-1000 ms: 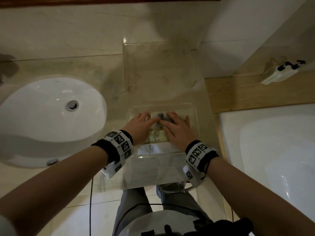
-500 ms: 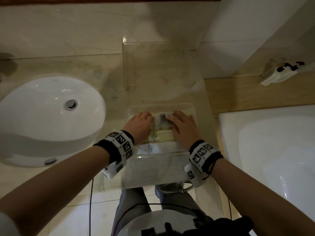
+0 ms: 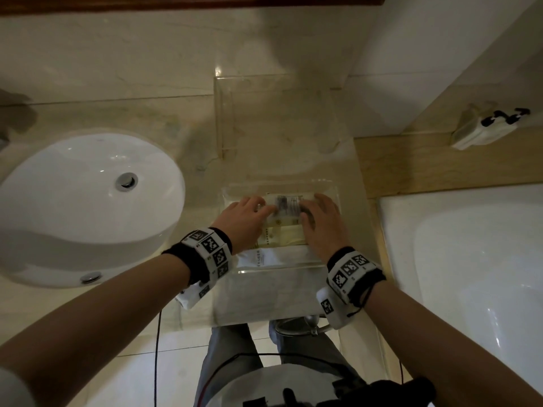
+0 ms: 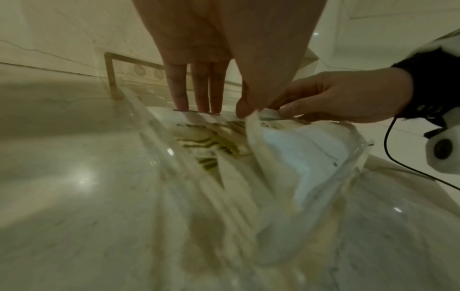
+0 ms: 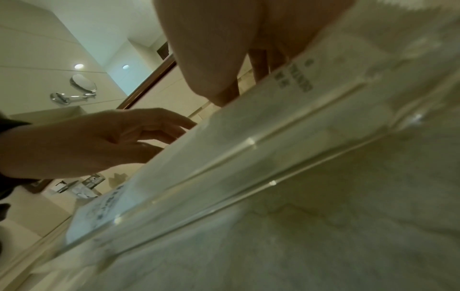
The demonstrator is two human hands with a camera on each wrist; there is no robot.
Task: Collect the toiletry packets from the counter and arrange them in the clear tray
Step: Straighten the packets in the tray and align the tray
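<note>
A clear tray [image 3: 335,190] sits on the marble counter right of the sink. Several flat packets lie stacked inside: a grey-printed packet [image 3: 287,204] on top at the far end, cream packets [image 3: 289,235] below it, and a white packet [image 3: 264,257] nearest me. My left hand [image 3: 264,208] lies on the grey packet's left end, fingers [image 4: 199,94] straight and pressing down. My right hand [image 3: 311,207] rests on its right end, its thumb [image 4: 290,107] on the packet's edge. The stack shows through the tray wall [image 5: 248,141] in the right wrist view.
A white oval sink [image 3: 88,201] lies to the left and a white bathtub [image 3: 470,274] to the right. A clear acrylic stand [image 3: 276,118] rises behind the tray against the wall. A small white device [image 3: 484,129] rests on the tiled ledge. The counter's front edge runs just below my wrists.
My hands slid apart from the middle of the top packet toward its two ends. The packets stayed in the tray.
</note>
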